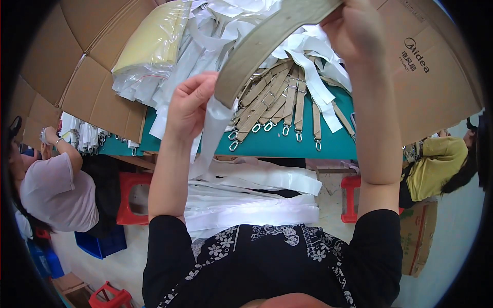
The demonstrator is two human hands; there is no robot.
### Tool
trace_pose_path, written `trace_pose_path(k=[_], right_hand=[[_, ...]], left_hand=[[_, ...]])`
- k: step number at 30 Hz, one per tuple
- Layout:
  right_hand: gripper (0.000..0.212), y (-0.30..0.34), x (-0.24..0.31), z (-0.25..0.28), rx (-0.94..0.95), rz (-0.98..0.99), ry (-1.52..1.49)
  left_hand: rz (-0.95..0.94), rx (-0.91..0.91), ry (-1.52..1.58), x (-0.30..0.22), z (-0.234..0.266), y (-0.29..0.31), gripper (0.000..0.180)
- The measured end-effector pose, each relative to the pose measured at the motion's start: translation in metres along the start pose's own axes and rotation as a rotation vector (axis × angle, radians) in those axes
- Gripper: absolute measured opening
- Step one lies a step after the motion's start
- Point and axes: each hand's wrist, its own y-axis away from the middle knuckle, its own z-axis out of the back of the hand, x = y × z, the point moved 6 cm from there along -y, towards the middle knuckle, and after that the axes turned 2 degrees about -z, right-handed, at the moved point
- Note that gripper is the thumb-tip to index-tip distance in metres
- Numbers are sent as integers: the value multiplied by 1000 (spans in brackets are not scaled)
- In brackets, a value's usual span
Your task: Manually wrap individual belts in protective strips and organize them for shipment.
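A wide tan strap (269, 43) arches up and to the right between my two hands. My left hand (189, 105) is closed, its thumb and fingers pinching the strap's lower end. From that end a white plastic-like strip (216, 120) hangs down; whether it is joined to the strap I cannot tell. Up at the top right, my right hand (355, 30) is closed on the strap's other end, which is partly cut off by the frame. Below the strap, several tan straps with metal clips (277, 100) lie fanned out on the green tabletop (277, 146).
White strips (215, 33) are heaped behind, beside a clear bag of yellow material (154, 38). More strips (251, 205) drape over my lap. Cardboard (97, 61) stands left, a carton (426, 66) right. Co-workers sit on both sides, near red stools (134, 197).
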Motion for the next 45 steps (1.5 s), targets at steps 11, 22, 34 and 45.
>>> trace_pose_path(k=[11,22,34,45], right_hand=[[26,47,-46,-19,19,-328,-43],[47,95,-115,5,221,-545,-647],[33,96,-22,67,49,-280,356],[33,86,-28,52,108,-221,687]], left_hand=[[-377,-68,-873,-133,49,65,9],[58,38,-1865,-213,-19,100,3],[103,-46,-614,52,97,80,11],[17,-20,-569,17,45,46,8]])
